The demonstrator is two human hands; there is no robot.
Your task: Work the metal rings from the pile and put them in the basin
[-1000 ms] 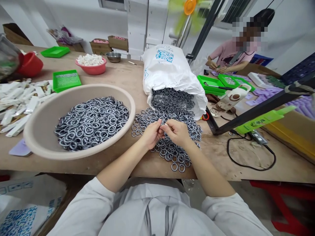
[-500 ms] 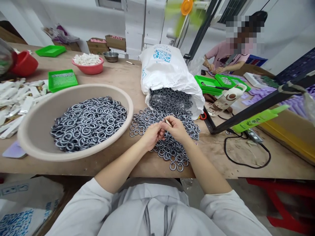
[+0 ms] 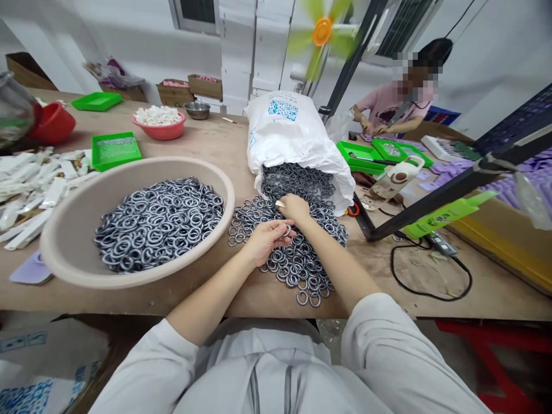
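My left hand (image 3: 271, 237) is just above the near pile, its thumb and fingers pinched on a dark grey metal ring (image 3: 287, 230). My right hand (image 3: 295, 208) reaches past it, palm down, over the loose rings in front of the sack. A pale, cream-coloured piece (image 3: 280, 204) shows at its thumb; whether it is worn or held is unclear. The other fingers are hidden behind the hand. Loose rings (image 3: 297, 270) spill from the mouth of a white sack (image 3: 288, 135). To the left, a large beige basin (image 3: 54, 244) holds many similar rings.
A black metal post (image 3: 414, 207) slants up at the right, with a cable (image 3: 394, 270) and a green bottle-shaped piece (image 3: 448, 215) near it. White parts (image 3: 30, 190) and green trays (image 3: 115, 150) lie left. Beyond, a person (image 3: 392, 109) works beside a spinning fan (image 3: 321, 31).
My hands were together over the rings; now they are apart. The right has moved forward to the rings near the sack's mouth, while the left stays back, a ring now visible in its fingers.
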